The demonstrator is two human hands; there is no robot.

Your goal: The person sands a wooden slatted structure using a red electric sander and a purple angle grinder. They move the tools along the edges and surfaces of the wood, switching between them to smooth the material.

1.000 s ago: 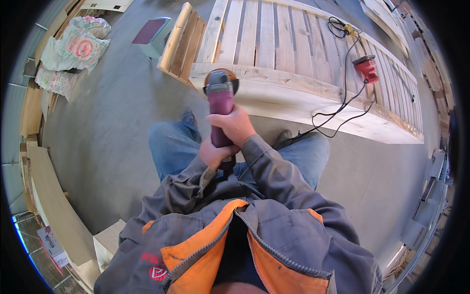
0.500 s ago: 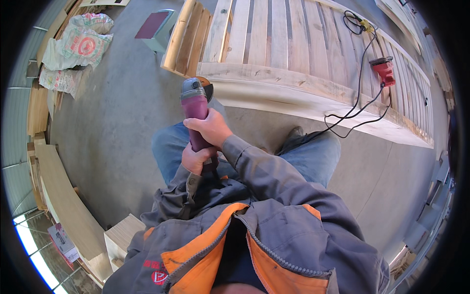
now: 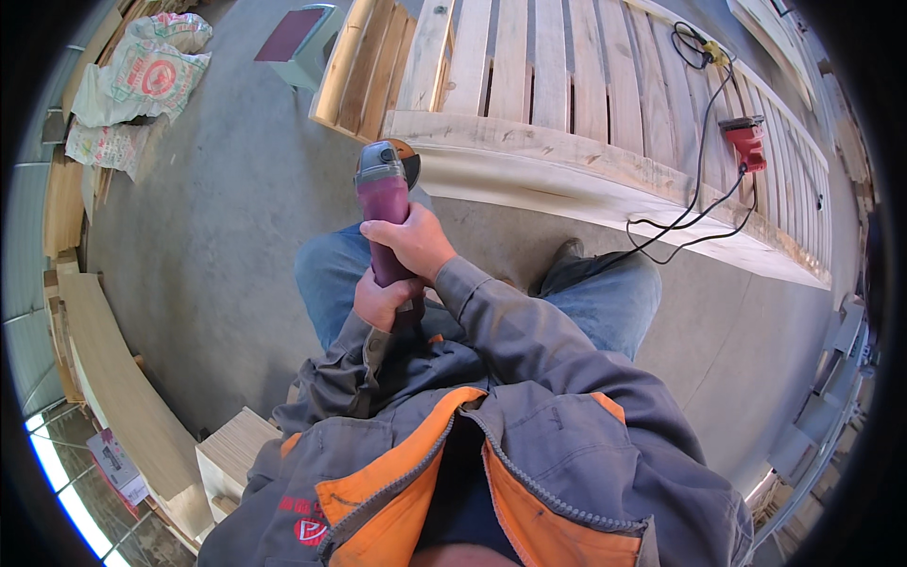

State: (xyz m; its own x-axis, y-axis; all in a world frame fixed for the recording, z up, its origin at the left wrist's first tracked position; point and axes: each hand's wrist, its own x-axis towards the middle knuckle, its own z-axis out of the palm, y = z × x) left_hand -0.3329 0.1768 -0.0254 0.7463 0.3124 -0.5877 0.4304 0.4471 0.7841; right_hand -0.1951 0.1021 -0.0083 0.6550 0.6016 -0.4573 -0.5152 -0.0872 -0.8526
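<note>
Both my hands are wrapped around a purple angle grinder (image 3: 383,200) with a grey metal head. My right hand (image 3: 416,243) grips the body nearer the head, its thumb lying across the casing. Lower down, close to the cord end, my left hand (image 3: 380,300) holds the rear of the tool. The orange-brown disc (image 3: 406,161) at the grinder's head is beside the near left corner of a slatted wooden frame (image 3: 529,132); whether they touch, I cannot tell. My hands partly hide the grinder's rear end.
A red power sander (image 3: 746,146) rests on the slats at the right, its black cord (image 3: 701,142) looping over the frame's edge. A stool with a dark red top (image 3: 290,36) stands far left. Crumpled sacks (image 3: 142,80) and long boards (image 3: 132,378) line the left side.
The grinder and both hands have shifted very slightly to the right and away from me in the picture. My grip is the same.
</note>
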